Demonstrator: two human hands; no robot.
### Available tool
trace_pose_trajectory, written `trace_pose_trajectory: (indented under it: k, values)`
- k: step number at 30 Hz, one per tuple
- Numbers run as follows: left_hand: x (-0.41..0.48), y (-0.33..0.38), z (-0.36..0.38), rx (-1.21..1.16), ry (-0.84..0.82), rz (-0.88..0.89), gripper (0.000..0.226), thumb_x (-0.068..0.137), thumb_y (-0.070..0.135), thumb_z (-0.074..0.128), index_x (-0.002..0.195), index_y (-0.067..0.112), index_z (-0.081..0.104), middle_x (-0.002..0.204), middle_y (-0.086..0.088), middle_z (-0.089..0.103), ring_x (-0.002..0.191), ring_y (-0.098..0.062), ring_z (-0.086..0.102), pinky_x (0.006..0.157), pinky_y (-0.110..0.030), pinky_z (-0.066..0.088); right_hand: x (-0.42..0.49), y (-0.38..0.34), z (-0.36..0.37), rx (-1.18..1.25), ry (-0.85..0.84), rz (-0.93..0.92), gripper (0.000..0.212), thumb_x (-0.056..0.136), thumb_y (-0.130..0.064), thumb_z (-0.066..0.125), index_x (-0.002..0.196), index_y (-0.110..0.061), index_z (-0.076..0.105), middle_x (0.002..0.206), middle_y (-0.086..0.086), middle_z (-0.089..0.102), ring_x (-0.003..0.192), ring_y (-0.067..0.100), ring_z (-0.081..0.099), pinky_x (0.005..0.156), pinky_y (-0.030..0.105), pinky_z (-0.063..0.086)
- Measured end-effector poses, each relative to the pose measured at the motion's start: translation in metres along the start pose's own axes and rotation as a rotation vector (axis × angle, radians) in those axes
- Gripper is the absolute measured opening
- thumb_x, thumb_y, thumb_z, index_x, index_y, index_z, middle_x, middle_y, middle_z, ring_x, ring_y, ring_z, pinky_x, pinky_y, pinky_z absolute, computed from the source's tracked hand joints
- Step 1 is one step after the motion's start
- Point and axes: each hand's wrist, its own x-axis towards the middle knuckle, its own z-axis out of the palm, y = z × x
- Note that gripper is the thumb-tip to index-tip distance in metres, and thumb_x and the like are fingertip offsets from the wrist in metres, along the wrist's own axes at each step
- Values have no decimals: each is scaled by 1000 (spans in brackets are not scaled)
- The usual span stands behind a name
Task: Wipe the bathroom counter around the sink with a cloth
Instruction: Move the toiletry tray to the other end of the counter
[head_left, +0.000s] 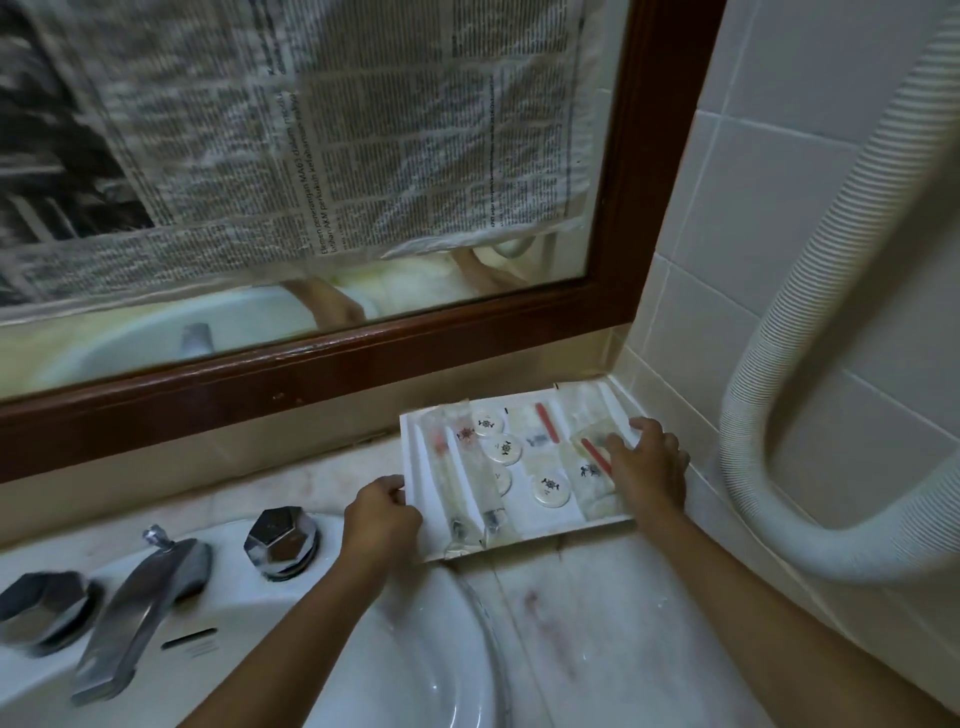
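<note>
A white tray (524, 538) of wrapped toiletries and round white soaps sits in the back right corner of the pale marble counter (587, 623). My left hand (382, 514) grips the tray's left edge. My right hand (647, 467) holds its right side, fingers over a wrapped sachet. The white sink (415, 649) lies at the lower left, beside the tray. No cloth is in view.
A chrome tap (130, 608) with two faceted knobs (280, 540) stands behind the basin. A wood-framed mirror (631, 249) covered with newspaper rises behind the counter. A white ribbed hose (769, 395) hangs on the tiled right wall.
</note>
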Motion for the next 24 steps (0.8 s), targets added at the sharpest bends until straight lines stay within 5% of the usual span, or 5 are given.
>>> trace_pose_trajectory:
  k: [5, 9, 14, 20, 24]
  values:
    - [-48, -16, -41, -153, 54, 19, 50, 82, -11, 48, 122, 16, 61, 89, 7, 64, 79, -7, 57, 57, -19, 40, -58, -15, -19, 105, -18, -6, 44, 87, -35, 57, 128, -23, 50, 133, 11, 48, 123, 31, 38, 96, 44, 39]
    - [-100, -46, -92, -197, 88, 20, 49, 76, -6, 49, 108, 25, 68, 97, -3, 71, 89, -17, 65, 60, -21, 43, -124, -33, -30, 183, -58, -27, 36, 89, -33, 57, 124, -26, 51, 130, 8, 48, 120, 28, 38, 93, 43, 41]
    - [-185, -95, -175, -276, 169, 7, 56, 51, 12, 46, 95, 32, 75, 78, 6, 74, 84, -20, 68, 74, -34, 53, -226, -60, -34, 281, -122, -70, 26, 87, -24, 59, 113, -27, 55, 124, 9, 52, 117, 32, 44, 96, 47, 43]
    - [-288, -179, -285, -428, 313, -16, 43, 58, 1, 60, 85, 31, 73, 69, 15, 71, 71, -15, 65, 67, -28, 50, -373, -96, -19, 376, -263, -102, 23, 77, -34, 57, 99, -41, 54, 115, 2, 56, 106, 28, 55, 87, 52, 52]
    - [-356, -244, -352, -510, 412, -47, 51, 47, 6, 58, 91, 24, 76, 75, 2, 72, 74, -21, 66, 68, -31, 52, -466, -122, 6, 412, -391, -170, 18, 87, -25, 58, 97, -40, 55, 115, 3, 59, 102, 25, 59, 86, 51, 53]
